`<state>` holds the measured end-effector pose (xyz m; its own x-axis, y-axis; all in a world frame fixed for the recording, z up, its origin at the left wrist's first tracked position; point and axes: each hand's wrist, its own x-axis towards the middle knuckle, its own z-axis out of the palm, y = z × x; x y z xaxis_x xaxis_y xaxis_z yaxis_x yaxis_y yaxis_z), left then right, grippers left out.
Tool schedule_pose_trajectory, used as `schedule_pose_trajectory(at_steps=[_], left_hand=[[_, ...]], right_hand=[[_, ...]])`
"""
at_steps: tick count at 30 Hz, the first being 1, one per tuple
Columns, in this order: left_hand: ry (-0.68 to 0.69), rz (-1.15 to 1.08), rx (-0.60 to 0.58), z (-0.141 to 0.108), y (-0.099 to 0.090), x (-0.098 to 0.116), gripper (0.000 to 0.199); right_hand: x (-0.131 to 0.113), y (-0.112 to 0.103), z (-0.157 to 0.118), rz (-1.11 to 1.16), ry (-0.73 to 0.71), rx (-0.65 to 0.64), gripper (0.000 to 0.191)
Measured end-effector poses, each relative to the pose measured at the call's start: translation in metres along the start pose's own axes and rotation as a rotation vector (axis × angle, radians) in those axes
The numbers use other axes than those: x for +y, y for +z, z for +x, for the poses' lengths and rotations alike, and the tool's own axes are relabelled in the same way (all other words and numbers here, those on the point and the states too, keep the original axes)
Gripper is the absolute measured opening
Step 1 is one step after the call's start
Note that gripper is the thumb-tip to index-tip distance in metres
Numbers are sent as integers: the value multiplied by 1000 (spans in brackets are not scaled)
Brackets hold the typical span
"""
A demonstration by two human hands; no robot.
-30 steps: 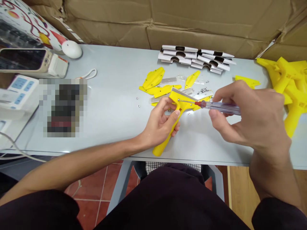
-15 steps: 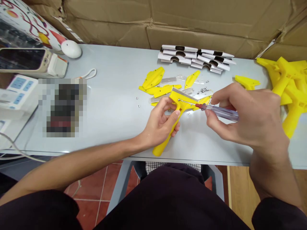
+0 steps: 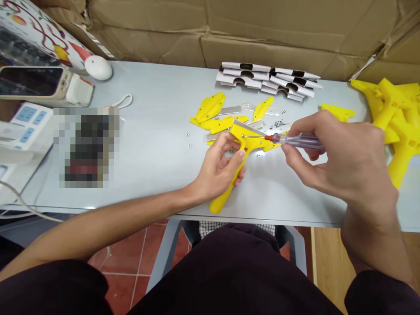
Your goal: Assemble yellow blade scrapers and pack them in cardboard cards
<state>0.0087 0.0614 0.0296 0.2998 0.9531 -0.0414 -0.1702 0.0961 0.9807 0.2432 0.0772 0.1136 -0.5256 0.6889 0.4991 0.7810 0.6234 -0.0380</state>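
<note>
My left hand [image 3: 219, 168] is closed around a yellow scraper [image 3: 225, 192], near its head, with the handle slanting down toward the table's front edge. A metal blade edge shows along the top of the scraper's head. My right hand [image 3: 344, 162] grips a screwdriver [image 3: 295, 141] with a clear purplish handle and a red collar. Its thin shaft lies across the scraper's head, the tip at a small screw on the left side. Behind the scraper lie yellow plastic plates [image 3: 210, 107], flat metal blades [image 3: 229, 110] and a little pile of screws [image 3: 278, 124].
White cardboard sleeves [image 3: 246, 74] are stacked at the back against brown cardboard [image 3: 262, 39]. More yellow scraper bodies [image 3: 400, 118] are heaped at the right. A handheld device [image 3: 29, 83], a white rounded object [image 3: 98, 68] and a blurred-out item [image 3: 88, 148] lie at the left.
The screwdriver's handle end has shifted slightly up and left with my right hand. Its tip stays at the screw, and the scraper has barely moved.
</note>
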Motion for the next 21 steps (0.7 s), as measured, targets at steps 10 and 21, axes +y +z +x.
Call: schedule_pose_trajectory(at_steps=[10, 21], left_hand=[[-5, 12, -4, -1, -1, 0, 20], [-2, 39, 9, 0, -1, 0, 18]], right_hand=[[-1, -4, 2, -40, 42, -9, 19], [-5, -9, 1, 42, -8, -160, 18]])
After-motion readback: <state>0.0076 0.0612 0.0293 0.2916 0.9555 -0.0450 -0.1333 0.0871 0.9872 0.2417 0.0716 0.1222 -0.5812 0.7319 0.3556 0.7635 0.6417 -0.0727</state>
